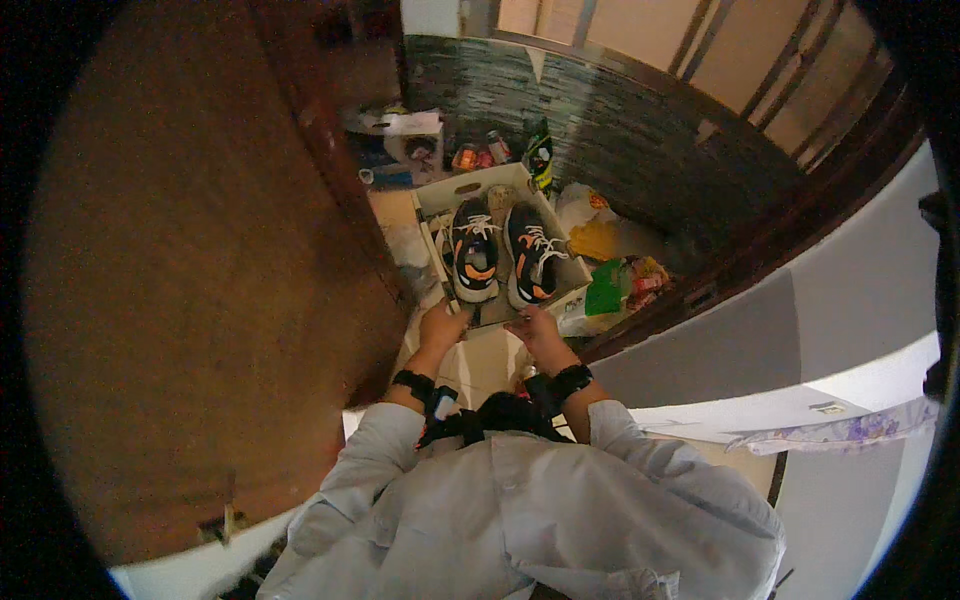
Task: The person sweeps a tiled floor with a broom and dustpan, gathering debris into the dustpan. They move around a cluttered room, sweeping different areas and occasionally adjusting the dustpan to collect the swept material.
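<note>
A pale, open-topped box [573, 285] with a handle slot in its far wall is held out in front of me. Inside it lie two dark sneakers, the left sneaker [474, 245] and the right sneaker [531, 255], both with white laces and orange patches. Other footwear partly shows beneath and beside them. My left hand [441, 325] grips the near left corner of the box, and my right hand [537, 328] grips its near edge farther right. The fingertips of both hands are partly hidden by the box.
A brown wooden door [200, 260] stands to my left, and a dark door frame [760, 250] runs along the right. Past the box are a white carton [415, 135], a dark bottle [539, 155], plastic bags [590, 210] and a green packet [604, 288]. A dark tiled wall [640, 130] bounds the far side.
</note>
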`<state>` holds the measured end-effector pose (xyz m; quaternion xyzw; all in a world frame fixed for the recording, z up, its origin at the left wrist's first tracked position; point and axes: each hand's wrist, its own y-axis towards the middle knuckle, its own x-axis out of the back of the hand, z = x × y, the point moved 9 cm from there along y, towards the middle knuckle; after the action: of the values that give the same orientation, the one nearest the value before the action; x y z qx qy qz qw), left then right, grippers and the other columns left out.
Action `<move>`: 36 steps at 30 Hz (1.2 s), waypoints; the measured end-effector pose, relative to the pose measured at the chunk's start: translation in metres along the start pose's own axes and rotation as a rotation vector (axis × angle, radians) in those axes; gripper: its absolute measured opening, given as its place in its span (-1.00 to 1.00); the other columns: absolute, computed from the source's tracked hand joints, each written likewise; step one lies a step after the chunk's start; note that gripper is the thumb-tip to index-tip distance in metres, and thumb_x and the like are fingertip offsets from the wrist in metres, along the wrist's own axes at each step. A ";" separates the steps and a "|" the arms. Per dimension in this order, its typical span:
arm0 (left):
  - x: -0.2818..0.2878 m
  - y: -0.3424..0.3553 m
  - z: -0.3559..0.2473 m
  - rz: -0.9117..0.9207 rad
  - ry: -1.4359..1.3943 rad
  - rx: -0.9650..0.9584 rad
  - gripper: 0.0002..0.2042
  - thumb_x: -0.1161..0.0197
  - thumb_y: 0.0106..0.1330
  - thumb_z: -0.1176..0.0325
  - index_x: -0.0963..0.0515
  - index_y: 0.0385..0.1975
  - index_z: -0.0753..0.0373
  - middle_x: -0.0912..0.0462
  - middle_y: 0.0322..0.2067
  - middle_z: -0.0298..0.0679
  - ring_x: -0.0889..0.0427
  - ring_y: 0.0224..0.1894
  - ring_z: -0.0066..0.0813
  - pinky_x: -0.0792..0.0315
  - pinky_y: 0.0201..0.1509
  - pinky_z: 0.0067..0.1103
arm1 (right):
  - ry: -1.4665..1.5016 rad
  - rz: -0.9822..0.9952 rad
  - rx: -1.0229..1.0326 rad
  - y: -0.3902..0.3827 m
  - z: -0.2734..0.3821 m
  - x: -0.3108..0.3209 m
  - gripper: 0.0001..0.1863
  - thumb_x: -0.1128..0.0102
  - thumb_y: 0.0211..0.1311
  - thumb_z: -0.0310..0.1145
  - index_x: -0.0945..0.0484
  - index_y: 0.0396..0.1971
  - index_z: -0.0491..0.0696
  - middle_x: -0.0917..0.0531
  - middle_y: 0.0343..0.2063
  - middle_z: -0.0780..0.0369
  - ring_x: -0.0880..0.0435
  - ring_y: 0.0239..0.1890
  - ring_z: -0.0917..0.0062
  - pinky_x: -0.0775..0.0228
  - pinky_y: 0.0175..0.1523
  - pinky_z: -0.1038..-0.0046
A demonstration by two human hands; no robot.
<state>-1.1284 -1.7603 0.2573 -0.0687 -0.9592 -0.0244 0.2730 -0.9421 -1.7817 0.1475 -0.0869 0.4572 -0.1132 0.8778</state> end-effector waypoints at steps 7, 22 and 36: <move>-0.129 -0.150 -0.039 0.091 0.194 0.074 -0.28 -0.19 -0.10 0.07 -0.25 0.11 0.32 -0.57 -0.30 0.02 -0.59 -0.36 -0.25 -0.44 -0.24 -0.43 | 0.021 -0.226 0.023 -0.178 0.076 0.134 -0.81 0.02 0.08 -0.49 -0.26 -0.33 -0.25 -0.37 -0.43 0.07 -0.47 -0.31 0.22 -0.45 -0.09 0.12; -0.168 -0.255 0.140 0.060 -0.044 0.473 -0.32 -0.12 0.14 0.25 0.02 0.24 0.26 -0.56 -0.33 -0.07 -0.54 -0.44 -0.34 -0.41 -0.35 -0.48 | -0.382 -0.089 -0.077 -0.183 -0.015 0.185 -0.63 -0.09 0.07 -0.36 -0.33 -0.16 -0.26 -0.53 -0.37 0.09 -0.56 -0.36 0.36 -0.46 -0.34 0.35; -0.547 -0.813 0.149 0.023 0.120 0.147 -0.32 -0.13 0.21 0.27 0.14 0.23 0.15 -0.42 -0.16 -0.09 -0.47 -0.12 -0.19 -0.46 -0.15 -0.37 | -0.900 -0.072 -0.357 -0.621 0.030 0.574 -0.48 -0.02 0.04 -0.46 -0.20 0.07 -0.12 -0.54 -0.36 0.14 -0.56 -0.39 0.44 -0.48 -0.26 0.39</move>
<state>-0.8635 -2.6168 -0.1650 -0.0581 -0.9395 0.0451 0.3345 -0.6725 -2.5359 -0.1260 -0.2922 0.0409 -0.0143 0.9554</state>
